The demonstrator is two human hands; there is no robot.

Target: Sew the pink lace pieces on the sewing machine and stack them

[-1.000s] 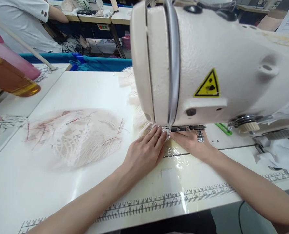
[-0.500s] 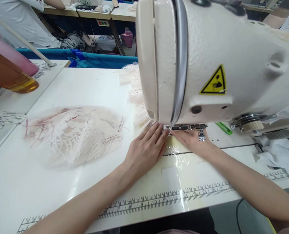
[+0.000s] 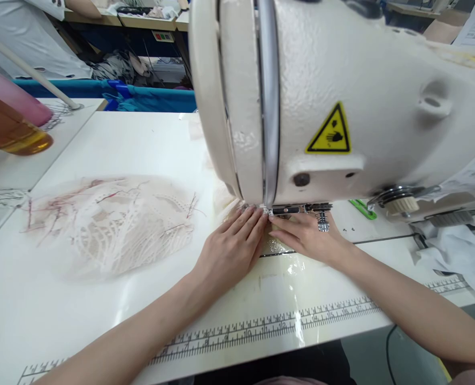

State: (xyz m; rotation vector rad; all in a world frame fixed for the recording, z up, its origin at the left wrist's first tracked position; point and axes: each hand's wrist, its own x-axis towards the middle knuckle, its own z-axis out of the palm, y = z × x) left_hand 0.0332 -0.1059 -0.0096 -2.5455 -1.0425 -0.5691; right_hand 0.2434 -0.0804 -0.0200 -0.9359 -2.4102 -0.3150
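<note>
My left hand [image 3: 234, 241] lies flat beside the presser foot of a white sewing machine [image 3: 318, 75], its fingertips on pale sheer lace fabric [image 3: 222, 200]. Most of that fabric is hidden behind the machine head and under my fingers. On the other side of the foot, my right hand [image 3: 313, 235] reaches in under the machine arm with fingers stretched out and the thumb apart from them. Its fingertips touch the work area close to the left ones. Another pale lace piece [image 3: 121, 227] with dark red thread marks lies to the left.
A ruler strip [image 3: 261, 329] runs along the table's front edge. Green-handled snips [image 3: 362, 209] and white cloth [image 3: 458, 254] are at the right. A bottle of amber liquid [image 3: 15, 128] and a pink bottle [image 3: 16, 96] stand at the left. A person in white [image 3: 16, 37] is beyond.
My right thumb has come into sight, apart from the fingers. The view has shifted, so the machine head appears further left and hides more of the fabric behind it.
</note>
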